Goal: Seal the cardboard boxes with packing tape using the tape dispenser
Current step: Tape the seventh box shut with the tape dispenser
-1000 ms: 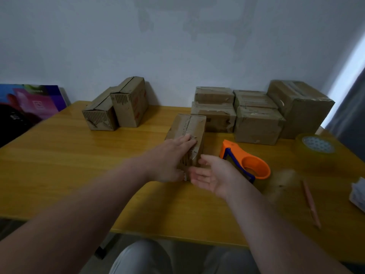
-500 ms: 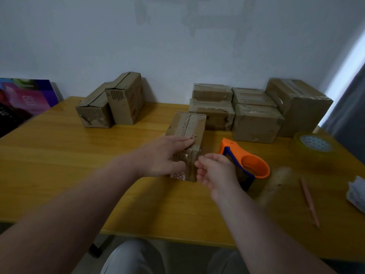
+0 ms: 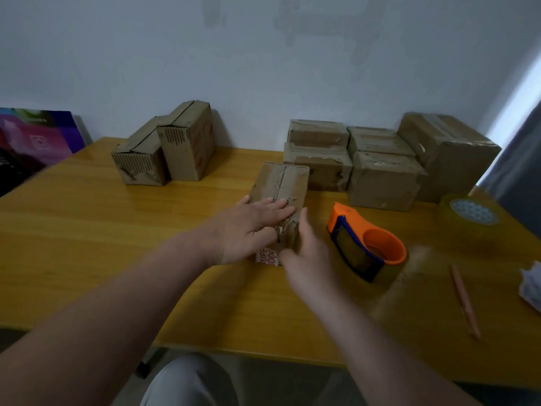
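The left hand [image 3: 254, 227] presses flat, fingers straight, on the near box [image 3: 289, 183]. The right hand [image 3: 307, 253], blurred, meets the box's near end, its grip unclear. The tape dispenser [image 3: 366, 244] lies unheld just beside the box on the desk [image 3: 87, 230], so taping here seems not yet begun.

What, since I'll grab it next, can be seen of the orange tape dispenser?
The tape dispenser looks like orange plastic with a dark blue frame. It has a wedge-shaped nose at its far end and a round open hub ring at its near end, with brownish tape showing between the blue rims. It lies on the yellow wooden table, just right of the box being handled. Only the table touches it; the right hand is nearest.
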